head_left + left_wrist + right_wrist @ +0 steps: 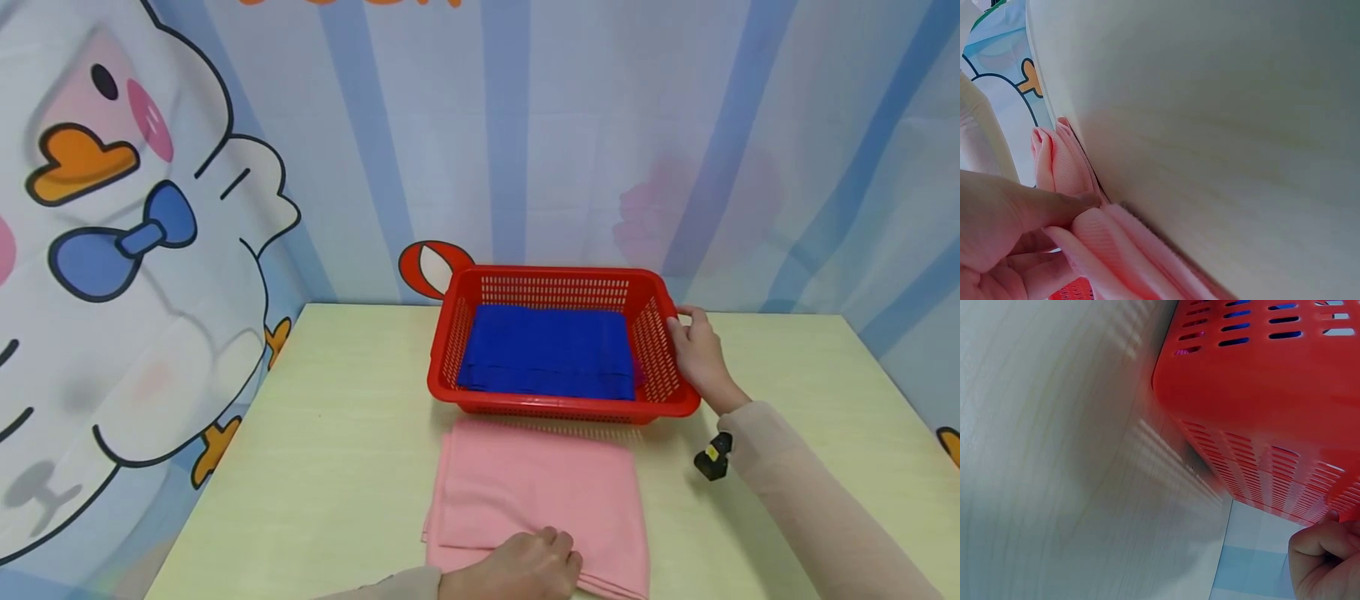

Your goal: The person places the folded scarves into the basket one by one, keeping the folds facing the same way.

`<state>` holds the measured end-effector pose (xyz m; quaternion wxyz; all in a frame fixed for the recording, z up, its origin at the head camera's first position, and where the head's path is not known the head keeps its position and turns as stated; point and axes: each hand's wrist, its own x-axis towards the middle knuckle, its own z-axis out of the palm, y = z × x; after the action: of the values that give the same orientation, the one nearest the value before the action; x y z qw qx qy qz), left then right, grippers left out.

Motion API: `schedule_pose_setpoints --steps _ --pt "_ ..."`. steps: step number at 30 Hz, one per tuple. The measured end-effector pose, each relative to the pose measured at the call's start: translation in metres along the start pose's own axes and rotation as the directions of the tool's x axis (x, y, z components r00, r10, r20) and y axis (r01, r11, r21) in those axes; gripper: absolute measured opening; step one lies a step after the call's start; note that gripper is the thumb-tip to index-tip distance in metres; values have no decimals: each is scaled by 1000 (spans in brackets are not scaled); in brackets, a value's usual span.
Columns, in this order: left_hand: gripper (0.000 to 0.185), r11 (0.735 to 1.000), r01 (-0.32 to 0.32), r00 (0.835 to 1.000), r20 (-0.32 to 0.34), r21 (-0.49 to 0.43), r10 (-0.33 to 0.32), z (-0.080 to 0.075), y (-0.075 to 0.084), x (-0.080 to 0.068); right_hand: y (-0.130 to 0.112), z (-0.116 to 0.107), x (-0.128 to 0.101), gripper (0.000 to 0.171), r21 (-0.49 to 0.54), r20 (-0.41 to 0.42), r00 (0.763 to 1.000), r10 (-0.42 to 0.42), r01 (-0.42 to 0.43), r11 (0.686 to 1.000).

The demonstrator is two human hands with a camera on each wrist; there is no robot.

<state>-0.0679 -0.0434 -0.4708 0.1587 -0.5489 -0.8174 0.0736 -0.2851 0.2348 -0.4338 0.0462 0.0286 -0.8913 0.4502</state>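
Observation:
A red plastic basket [555, 407] with slotted walls stands toward the back of the table. Inside it lies a folded blue cloth [547, 350], with a bit of magenta showing at its right side. My right hand [701, 354] grips the basket's right rim, and the right wrist view shows its curled fingers at the red wall [1260, 394]. In front of the basket lies a folded pink cloth [532, 483]. My left hand [521, 567] pinches the near edge of this cloth; in the left wrist view the thumb and fingers close on its folded layers [1129, 250].
The pale wood-grain table [337, 467] ends at a printed cartoon backdrop [435, 125] behind and to the left. A small black device [712, 457] is worn at the right wrist, by the beige sleeve [810, 500].

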Motion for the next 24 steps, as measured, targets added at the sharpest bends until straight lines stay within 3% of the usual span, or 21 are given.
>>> schedule_pose_setpoints --steps 8,15,21,24 --pt "12 1000 -16 1000 1 -8 16 2 2 5 -1 -1 -1 54 12 9 1000 -1 0 1000" --pt "13 998 -21 998 -61 55 25 7 4 10 -3 -1 -1 54 17 9 1000 7 -8 1000" --pt "40 997 -12 995 -98 72 20 9 4 12 -3 -1 -2 55 17 10 1000 16 -16 1000" --pt "39 997 -7 996 -93 77 15 8 5 13 -3 -1 -2 54 17 11 1000 9 -10 1000"
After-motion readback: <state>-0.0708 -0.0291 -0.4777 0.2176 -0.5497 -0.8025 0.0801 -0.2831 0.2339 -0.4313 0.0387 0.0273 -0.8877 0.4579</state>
